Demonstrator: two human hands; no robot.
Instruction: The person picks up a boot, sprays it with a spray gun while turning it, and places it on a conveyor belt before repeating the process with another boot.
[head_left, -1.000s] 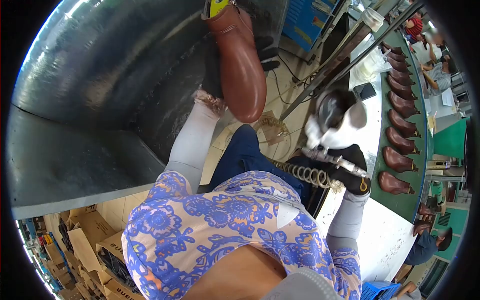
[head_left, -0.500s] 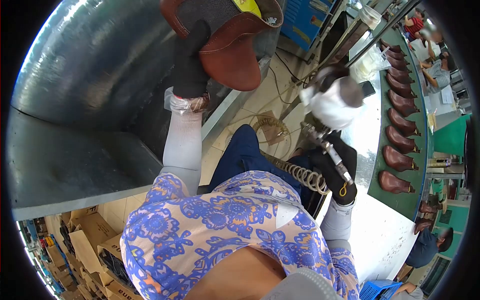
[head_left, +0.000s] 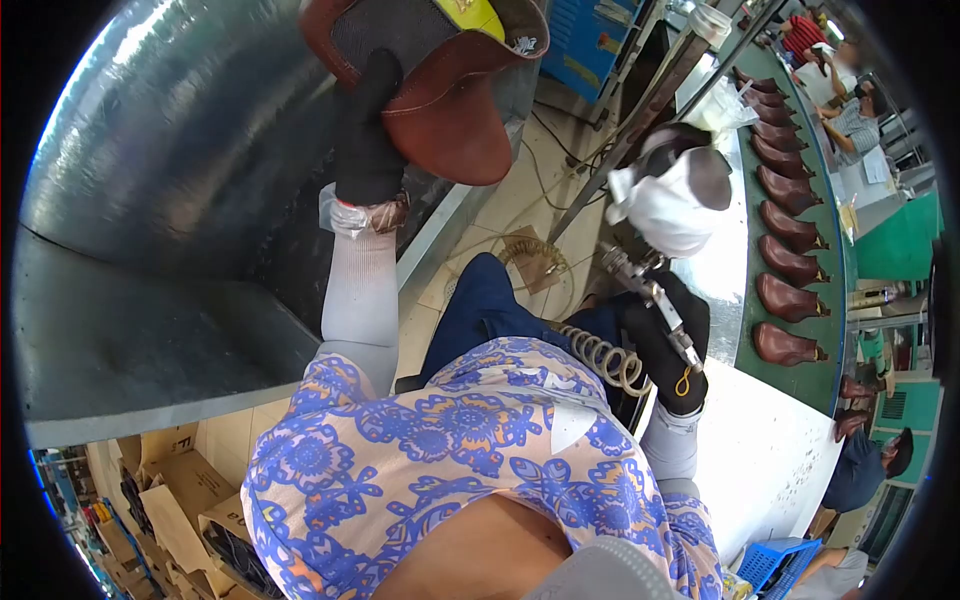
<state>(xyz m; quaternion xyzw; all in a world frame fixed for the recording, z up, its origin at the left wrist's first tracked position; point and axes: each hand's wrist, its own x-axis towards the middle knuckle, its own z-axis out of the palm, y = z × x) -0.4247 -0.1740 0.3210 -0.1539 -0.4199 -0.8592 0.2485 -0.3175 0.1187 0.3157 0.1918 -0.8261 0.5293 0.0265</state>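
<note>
My left hand, in a black glove, holds a brown leather boot up near the top of the view, sole side toward me, in front of a curved metal hood. My right hand, also black-gloved, grips a spray gun whose cup is wrapped in white cloth. A coiled air hose runs from the gun across my lap. The gun's head sits to the right of the boot and below it, apart from it.
A green conveyor on the right carries a row of several brown boots. A white worktable lies below it. Other people sit at the far right. Cardboard boxes stand at lower left. A blue crate is at the bottom.
My left hand lifted the boot and turned it from toe-down to sole facing me. The right hand raised the spray gun from the table edge toward the boot.
</note>
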